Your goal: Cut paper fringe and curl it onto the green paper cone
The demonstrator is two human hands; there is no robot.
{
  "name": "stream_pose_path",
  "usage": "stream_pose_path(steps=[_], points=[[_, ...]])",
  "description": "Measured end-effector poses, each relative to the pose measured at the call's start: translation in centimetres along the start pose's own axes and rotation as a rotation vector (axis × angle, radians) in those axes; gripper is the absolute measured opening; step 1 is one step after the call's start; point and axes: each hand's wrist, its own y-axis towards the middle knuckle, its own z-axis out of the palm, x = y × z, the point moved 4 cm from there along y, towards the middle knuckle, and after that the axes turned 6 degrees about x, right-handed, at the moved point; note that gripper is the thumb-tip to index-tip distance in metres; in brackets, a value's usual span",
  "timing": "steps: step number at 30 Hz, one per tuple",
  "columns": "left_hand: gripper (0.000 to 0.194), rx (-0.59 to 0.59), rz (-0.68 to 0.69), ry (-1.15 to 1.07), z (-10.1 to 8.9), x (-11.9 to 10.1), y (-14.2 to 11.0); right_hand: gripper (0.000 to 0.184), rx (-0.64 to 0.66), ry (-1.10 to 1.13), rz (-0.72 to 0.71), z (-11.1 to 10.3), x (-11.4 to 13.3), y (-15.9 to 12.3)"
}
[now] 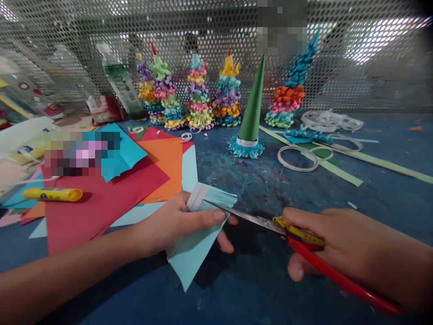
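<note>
My left hand (184, 221) grips a light blue sheet of paper (194, 259), its thumb lying across the front. Along the sheet's upper edge runs a fringe of thin cut strips (219, 196), with a white band at its left end. In my right hand (324, 234) are scissors (260, 220) with red and yellow handles. Their blades reach left to the fringe beside my left thumb. Beyond my hands stands a green paper cone (252, 108), ringed at its base by blue curled fringe (246, 149).
Several paper-curl cones (199, 95) line the back by a perforated metal panel (223, 27). Red (118, 203) and orange sheets (162, 162) and a yellow glue stick (52, 194) lie left. Tape rolls (297, 158) and green strips (341, 174) lie right. A bottle (123, 85) leans behind.
</note>
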Motion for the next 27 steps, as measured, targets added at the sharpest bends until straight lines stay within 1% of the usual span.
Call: stream_pose_path(steps=[3, 6, 8, 10, 14, 17, 19, 25, 27], points=[[0.033, -0.031, -0.004, -0.017, -0.1, 0.1, 0.2, 0.028, -0.037, -0.014, 0.017, 0.2, -1.1, -0.2], [0.033, -0.061, 0.047, -0.094, -0.1, 0.1, 0.5, 0.047, -0.105, -0.042, 0.024, 0.3, -2.4, -0.8], [0.035, -0.066, 0.081, -0.134, 0.0, 0.0, 0.6, 0.053, -0.121, -0.052, 0.027, 0.5, -3.0, -1.2], [0.033, -0.078, 0.088, -0.138, 0.0, 0.0, 0.5, 0.05, -0.117, -0.049, 0.031, 0.4, -3.0, -1.4], [0.029, -0.106, 0.05, -0.048, -0.1, 0.2, 0.3, 0.045, -0.095, -0.015, 0.023, 0.2, -1.9, -1.2], [0.032, -0.126, 0.023, 0.027, -0.3, 0.3, 0.2, 0.043, -0.08, 0.021, 0.027, 0.0, -1.3, -1.0], [0.034, -0.127, 0.031, 0.041, -0.3, 0.3, 0.2, 0.041, -0.088, 0.023, 0.026, 0.0, -1.2, -1.0], [0.028, -0.119, 0.072, -0.071, 0.0, 0.0, 0.5, 0.038, -0.07, 0.018, 0.023, 0.3, -2.0, -1.0], [0.027, -0.119, 0.08, -0.092, -0.1, 0.1, 0.5, 0.038, -0.084, 0.004, 0.022, 0.2, -2.2, -1.0]])
